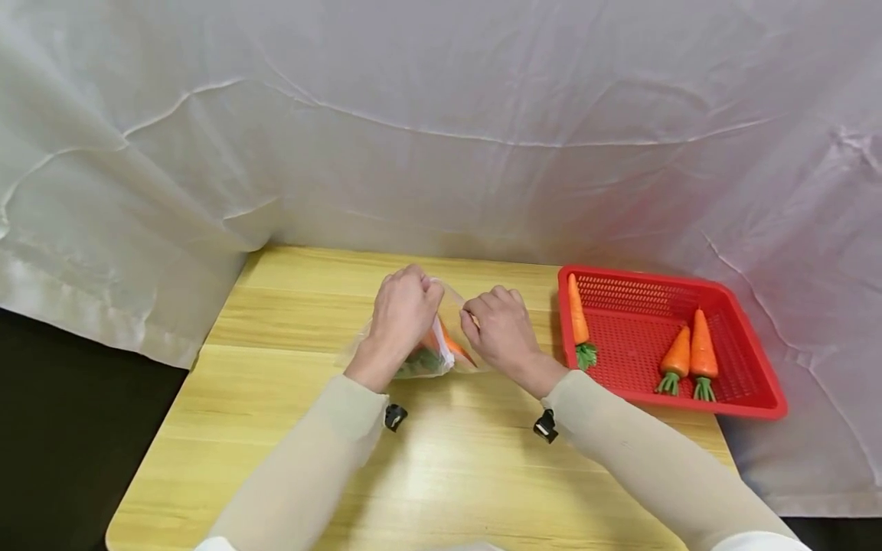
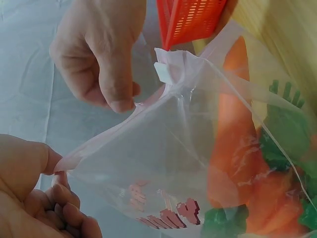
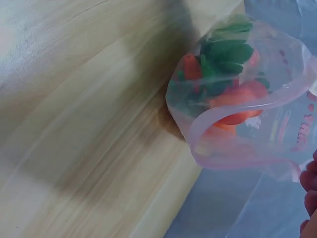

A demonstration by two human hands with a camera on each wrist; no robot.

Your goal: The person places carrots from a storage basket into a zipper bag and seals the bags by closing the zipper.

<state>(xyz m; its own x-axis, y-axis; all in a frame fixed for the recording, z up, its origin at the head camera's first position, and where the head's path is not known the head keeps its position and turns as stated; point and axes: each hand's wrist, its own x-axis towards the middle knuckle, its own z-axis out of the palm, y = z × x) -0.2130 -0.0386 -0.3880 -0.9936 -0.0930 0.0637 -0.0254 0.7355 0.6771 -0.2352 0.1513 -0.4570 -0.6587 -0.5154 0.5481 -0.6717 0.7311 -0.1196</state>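
Both hands hold the rim of a clear plastic bag (image 1: 446, 353) with pinkish edges and red print on its side. My left hand (image 1: 403, 310) pinches one part of the rim between thumb and curled fingers, plain in the left wrist view. Opposite it, the curled fingers of my right hand (image 1: 504, 330) grip another stretch of the rim. Between them the mouth gapes, as the right wrist view shows. A white slider (image 2: 162, 73) sits on the rim near the right hand. Inside lie orange carrots (image 2: 230, 134) with green leafy tops (image 3: 228, 54).
To the right stands a red plastic basket (image 1: 751, 360) with perforated sides. Three carrots lie in it: one along its left wall (image 1: 577, 310), two near the front right (image 1: 701, 348). A pale curtain (image 1: 441, 176) hangs behind the wood-grain table (image 1: 276, 428).
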